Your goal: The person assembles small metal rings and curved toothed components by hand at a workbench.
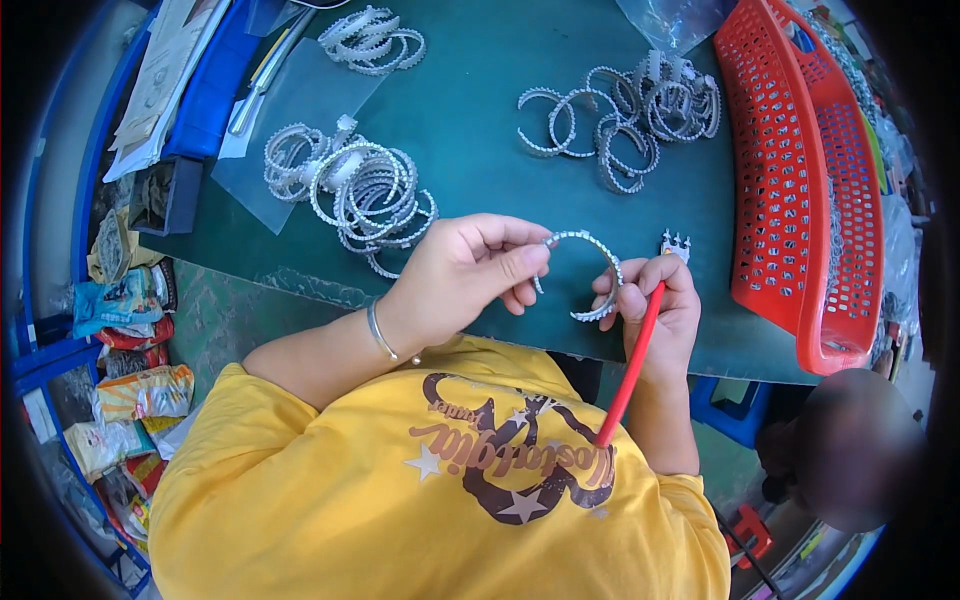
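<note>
My left hand (470,265) pinches one end of an open, C-shaped metal bangle (612,262) with a beaded or toothed edge. The fingers of my right hand (662,310) are closed at its other end, above the table edge. That same right hand grips a slim red stick-like handle (632,370), which slants down toward my yellow shirt. Just beyond the right fingers shows a small pale piece with metal prongs (676,244); whether it joins the red handle I cannot tell. Nearest the left hand lies a heap of similar bangles (375,190).
More bangles lie in a pile (670,100) at the back right and a bunch (372,42) at the back left of the green table (480,90). A red perforated basket (775,190) stands at the right. Papers (165,85) lie far left. Another person (850,450) is at the lower right.
</note>
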Available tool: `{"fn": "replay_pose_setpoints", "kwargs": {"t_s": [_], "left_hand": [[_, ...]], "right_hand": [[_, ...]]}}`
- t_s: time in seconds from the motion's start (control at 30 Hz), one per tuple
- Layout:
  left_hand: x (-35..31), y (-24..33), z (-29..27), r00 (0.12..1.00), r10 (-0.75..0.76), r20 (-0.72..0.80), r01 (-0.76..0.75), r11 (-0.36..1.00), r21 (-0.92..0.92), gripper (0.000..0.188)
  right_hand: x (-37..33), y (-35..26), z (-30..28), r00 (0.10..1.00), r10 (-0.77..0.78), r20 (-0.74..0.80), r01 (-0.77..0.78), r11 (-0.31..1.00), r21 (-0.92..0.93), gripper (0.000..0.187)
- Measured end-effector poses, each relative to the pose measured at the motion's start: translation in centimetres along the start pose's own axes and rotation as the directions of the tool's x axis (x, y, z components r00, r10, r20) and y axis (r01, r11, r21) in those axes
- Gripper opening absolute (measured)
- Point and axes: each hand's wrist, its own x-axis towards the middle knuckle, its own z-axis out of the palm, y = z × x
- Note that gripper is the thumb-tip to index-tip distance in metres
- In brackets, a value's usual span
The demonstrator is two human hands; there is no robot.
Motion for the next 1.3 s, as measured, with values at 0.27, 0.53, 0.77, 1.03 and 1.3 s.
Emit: {"fn": "replay_pose_setpoints", "kwargs": {"t_s": [0.27,0.53,0.77,1.03,1.3], "left_hand": [[0.5,-1.2,-0.7,0.990,0.136,0.043,-0.140,0.984,0.112,0.026],[0.7,-1.3,-1.2,0.924,0.361,0.127,-0.380,0.900,0.214,0.026],[0.7,-1.1,-0.7,0.905,0.418,0.084,-0.424,0.901,0.088,0.042],[0.7,-1.4,-0.8,0.930,0.361,0.076,-0.362,0.932,0.005,0.047],[1.0,-2.3,-1.1,0.931,0.335,0.148,-0.342,0.939,0.028,0.044]], "right_hand": [[0.0,0.1,-0.2,0.954,-0.287,0.082,0.299,0.921,-0.251,0.024],[0.6,-0.1,0.0,0.874,-0.454,0.172,0.483,0.780,-0.398,0.027],[0.5,0.6,0.0,0.897,-0.433,0.090,0.437,0.837,-0.328,0.029],[0.6,0.1,0.6,0.860,-0.506,0.068,0.490,0.779,-0.391,0.037],[0.2,-0.8,1.7,0.781,-0.578,0.236,0.624,0.701,-0.345,0.036]]}}
